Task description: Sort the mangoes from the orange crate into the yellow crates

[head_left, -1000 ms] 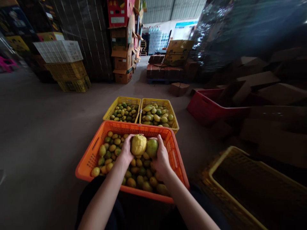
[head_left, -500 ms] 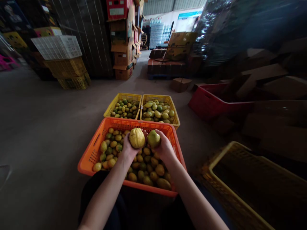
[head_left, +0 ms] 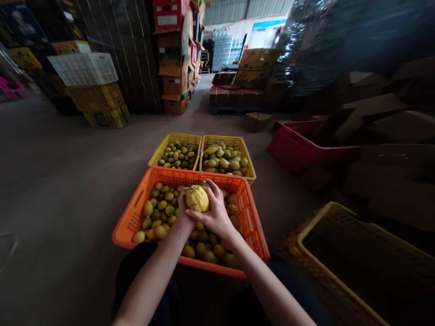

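Between my two hands is a large, ribbed yellow citrus fruit (head_left: 197, 198), held above the orange crate. My left hand (head_left: 185, 213) cups it from the left and below, its fingers largely hidden behind the fruit. From the right, my right hand (head_left: 215, 210) wraps it with curved fingers, the thumb under its near side. Below them, the orange plastic crate (head_left: 131, 226) holds many yellow and green citrus fruits (head_left: 162, 205), some hidden by my hands and forearms. A bit of green shows just behind the held fruit; I cannot tell whether it is a separate held fruit.
Two yellow crates (head_left: 154, 154) of similar fruit stand against the orange crate's far side. A yellow crate (head_left: 326, 253) is at right, with a red bin (head_left: 288, 145) and cardboard beyond. Stacked crates (head_left: 98, 97) and boxes (head_left: 175, 86) stand farther back.
My right hand has moved left onto the yellow fruit. The green fruit it held is no longer clearly visible. The yellow fruit has turned and shifted slightly right and down.
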Tool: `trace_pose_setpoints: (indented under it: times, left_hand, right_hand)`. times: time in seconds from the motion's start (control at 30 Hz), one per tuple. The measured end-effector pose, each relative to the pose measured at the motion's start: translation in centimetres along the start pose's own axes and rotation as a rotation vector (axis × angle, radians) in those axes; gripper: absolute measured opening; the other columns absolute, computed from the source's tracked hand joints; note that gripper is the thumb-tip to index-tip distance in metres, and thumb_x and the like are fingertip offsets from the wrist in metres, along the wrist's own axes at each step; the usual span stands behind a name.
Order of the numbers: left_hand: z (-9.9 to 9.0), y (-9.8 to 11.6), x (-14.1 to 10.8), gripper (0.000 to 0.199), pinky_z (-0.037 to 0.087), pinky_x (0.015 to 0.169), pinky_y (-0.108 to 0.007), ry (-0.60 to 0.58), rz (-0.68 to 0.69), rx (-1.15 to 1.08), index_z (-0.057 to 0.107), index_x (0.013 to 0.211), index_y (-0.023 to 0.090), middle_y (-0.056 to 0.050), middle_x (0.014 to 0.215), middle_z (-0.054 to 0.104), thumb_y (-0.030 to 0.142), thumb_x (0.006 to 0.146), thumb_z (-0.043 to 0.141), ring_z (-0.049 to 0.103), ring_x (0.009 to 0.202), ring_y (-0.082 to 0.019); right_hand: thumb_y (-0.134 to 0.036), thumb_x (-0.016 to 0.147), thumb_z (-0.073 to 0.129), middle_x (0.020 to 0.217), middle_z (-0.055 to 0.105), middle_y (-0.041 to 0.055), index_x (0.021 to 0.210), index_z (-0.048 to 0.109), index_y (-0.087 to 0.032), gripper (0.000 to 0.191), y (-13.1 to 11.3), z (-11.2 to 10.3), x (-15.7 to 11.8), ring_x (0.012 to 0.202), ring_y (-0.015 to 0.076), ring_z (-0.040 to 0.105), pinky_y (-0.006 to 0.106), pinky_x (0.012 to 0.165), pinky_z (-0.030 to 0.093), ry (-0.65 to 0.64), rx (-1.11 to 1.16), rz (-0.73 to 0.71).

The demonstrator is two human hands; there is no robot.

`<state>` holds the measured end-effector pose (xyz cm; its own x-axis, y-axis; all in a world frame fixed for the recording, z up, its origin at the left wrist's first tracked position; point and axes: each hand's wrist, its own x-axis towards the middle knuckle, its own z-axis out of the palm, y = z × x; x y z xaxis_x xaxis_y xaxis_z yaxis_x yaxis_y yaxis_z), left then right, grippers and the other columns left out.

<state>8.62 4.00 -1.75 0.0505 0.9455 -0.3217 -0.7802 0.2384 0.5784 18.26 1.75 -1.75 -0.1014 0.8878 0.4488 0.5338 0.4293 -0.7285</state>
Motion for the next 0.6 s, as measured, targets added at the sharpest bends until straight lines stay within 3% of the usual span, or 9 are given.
trace_pose_setpoints:
  times: [0.13, 0.23, 0.4, 0.5, 0.6]
  left_hand:
    - [-0.2, 0.2, 0.2, 0.034, 0.049, 0.067, -0.029, 0.046, 0.0, -0.032, 0.063, 0.077, 0.018, -0.003, 0.068, 0.063, 0.048, 0.077, 0.048, 0.061, 0.071, -0.019]
    - [-0.3, 0.6, 0.9, 0.033, 0.05, 0.072, -0.031, 0.089, -0.038, -0.08, 0.063, 0.079, 0.018, -0.005, 0.074, 0.065, 0.047, 0.078, 0.046, 0.063, 0.079, -0.022]
    - [0.0, 2.7, 1.5, 0.024, 0.05, 0.072, -0.028, 0.089, -0.003, -0.201, 0.061, 0.076, 0.019, -0.002, 0.072, 0.064, 0.039, 0.076, 0.048, 0.062, 0.072, -0.015]
    - [0.7, 3.7, 0.7, 0.028, 0.05, 0.071, -0.027, -0.006, 0.191, -0.083, 0.061, 0.067, 0.018, -0.001, 0.063, 0.062, 0.04, 0.077, 0.046, 0.062, 0.066, -0.014]
    - [1.4, 3.9, -0.7, 0.038, 0.049, 0.074, -0.028, -0.111, 0.415, 0.156, 0.061, 0.057, 0.018, -0.004, 0.06, 0.061, 0.045, 0.078, 0.044, 0.063, 0.077, -0.019]
  right_hand:
    - [-0.043, 0.059, 0.077, 0.131, 0.046, 0.0153, 0.122, 0.049, -0.022, 0.072, -0.7, 0.5, -0.8, 0.123, 0.0327, 0.041, 0.051, 0.102, 0.037, 0.038, -0.019, -0.136]
    - [-0.035, 0.064, 0.076, 0.123, 0.054, 0.0136, 0.126, 0.044, -0.022, 0.071, -0.9, 0.3, -1.1, 0.116, 0.0297, 0.048, 0.047, 0.099, 0.041, 0.159, -0.033, -0.192]
    - [-0.031, 0.063, 0.076, 0.112, 0.059, 0.0086, 0.121, 0.047, -0.023, 0.065, -0.4, -1.5, -0.3, 0.102, 0.0262, 0.057, 0.043, 0.092, 0.046, 0.302, 0.133, -0.026]
    - [-0.03, 0.061, 0.077, 0.111, 0.058, 0.0055, 0.119, 0.046, -0.024, 0.066, 0.0, -2.4, 0.3, 0.101, 0.0235, 0.056, 0.04, 0.092, 0.046, 0.3, 0.344, 0.024]
    - [-0.025, 0.061, 0.077, 0.113, 0.057, 0.0053, 0.12, 0.045, -0.024, 0.067, -0.1, -2.4, 0.3, 0.102, 0.0227, 0.056, 0.038, 0.092, 0.045, 0.208, 0.409, 0.004]
